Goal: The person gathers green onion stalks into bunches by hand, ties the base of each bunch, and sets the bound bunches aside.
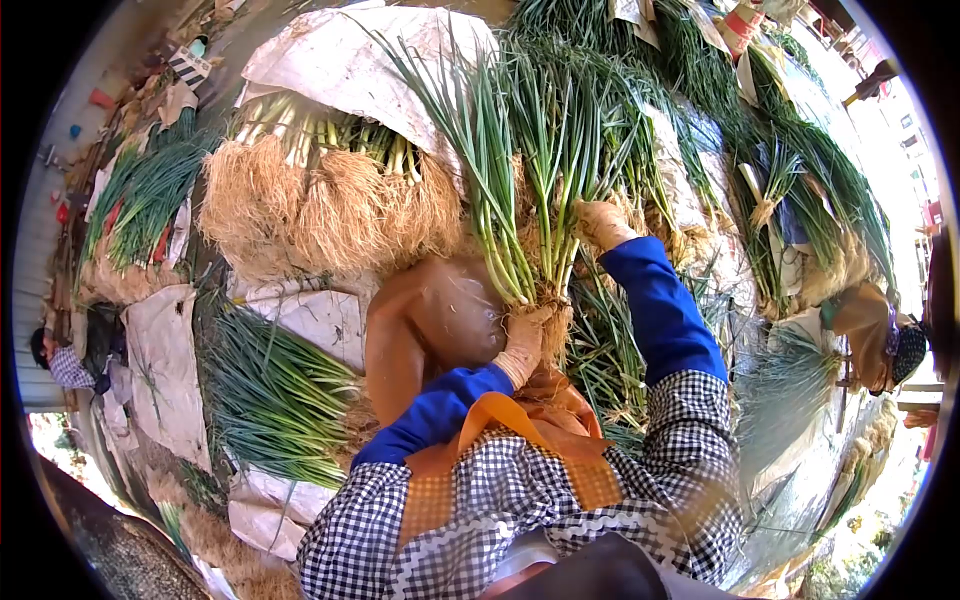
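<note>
My left hand (524, 342) is closed round the root end of a bunch of spring onions (541, 215), low in front of my orange apron. The bunch stands upright, its pale stalks fanning out into long green leaves. To its right, my right hand (604, 224) is closed, its fingers curled against the stalks at that side; the fingertips are partly hidden. Close behind lies a pile of more spring onions (640, 130). Under my left arm a brown covering (440, 310) spreads over my leg.
A large stack of rooted onions (330, 205) lies ahead to the left, partly under a white sheet (360, 55). Another onion pile (275, 390) is by my left side. Further heaps (800, 200) line the right. Two other people (880, 335) (72, 362) are at the far sides.
</note>
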Available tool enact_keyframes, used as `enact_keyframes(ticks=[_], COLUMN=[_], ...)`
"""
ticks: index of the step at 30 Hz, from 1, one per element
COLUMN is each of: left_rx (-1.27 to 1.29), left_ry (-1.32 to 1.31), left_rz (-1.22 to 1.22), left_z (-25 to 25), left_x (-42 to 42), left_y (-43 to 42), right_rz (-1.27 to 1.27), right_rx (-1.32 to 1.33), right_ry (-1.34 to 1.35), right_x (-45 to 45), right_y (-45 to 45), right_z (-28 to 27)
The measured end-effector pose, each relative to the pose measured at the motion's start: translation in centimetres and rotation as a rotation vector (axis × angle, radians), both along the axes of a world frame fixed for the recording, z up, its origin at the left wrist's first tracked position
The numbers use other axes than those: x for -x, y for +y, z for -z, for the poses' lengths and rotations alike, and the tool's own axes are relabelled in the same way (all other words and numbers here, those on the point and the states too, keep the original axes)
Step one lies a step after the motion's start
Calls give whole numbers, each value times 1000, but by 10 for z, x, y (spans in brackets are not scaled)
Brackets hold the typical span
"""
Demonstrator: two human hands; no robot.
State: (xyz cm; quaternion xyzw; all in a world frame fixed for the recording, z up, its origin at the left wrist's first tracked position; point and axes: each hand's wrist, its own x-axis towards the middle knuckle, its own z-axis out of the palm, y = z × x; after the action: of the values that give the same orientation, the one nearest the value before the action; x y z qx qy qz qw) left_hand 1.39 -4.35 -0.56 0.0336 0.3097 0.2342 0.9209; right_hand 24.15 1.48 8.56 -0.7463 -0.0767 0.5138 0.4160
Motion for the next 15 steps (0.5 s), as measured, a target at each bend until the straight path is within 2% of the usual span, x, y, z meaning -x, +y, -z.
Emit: enact_keyframes(ticks=[1, 2, 3, 4, 5, 6, 9, 10, 12, 13, 14, 15], left_rx=[-24, -140, -129, -125, -122, -178, -159, -127, -129, -125, -69, -205], left_ry=[20, 106, 102, 142, 184, 147, 149, 123, 135, 153, 288, 148], left_rz=[-59, -160, -163, -66, 35, -10, 119, 91, 33, -23, 41, -40], left_z=[5, -15, -27, -37, -40, -37, -18, -12, 4, 9, -27, -11], left_x=[-3, -7, -6, -2, 1, -2, -1, -2, -5, -6, -2, -6], left_y=[-2, -3, -2, -1, -1, -3, -5, -7, -6, -5, -1, -4], right_rz=[-78, -502, -469, -436, 70, 76, -986, -1329, -1667, -1785, -1907, -2019], right_rx=[-184, -124, -147, -170, -264, -258, 199, 364, 331, 370, 41, 191], right_ry=[50, -613, -585, -557, 160, 162, -667, -947, -1158, -936, -1072, -835], right_x=[-14, -10, -4, 1, 6, 16, 42, 49, 78, 91, 94, 126], right_y=[-8, -8, -14, -19, -27, -30, -23, -22, -51, -64, -108, -122], right_z=[19, 17, 19, 21, 26, 15, -44, -54, -45, -40, 3, -66])
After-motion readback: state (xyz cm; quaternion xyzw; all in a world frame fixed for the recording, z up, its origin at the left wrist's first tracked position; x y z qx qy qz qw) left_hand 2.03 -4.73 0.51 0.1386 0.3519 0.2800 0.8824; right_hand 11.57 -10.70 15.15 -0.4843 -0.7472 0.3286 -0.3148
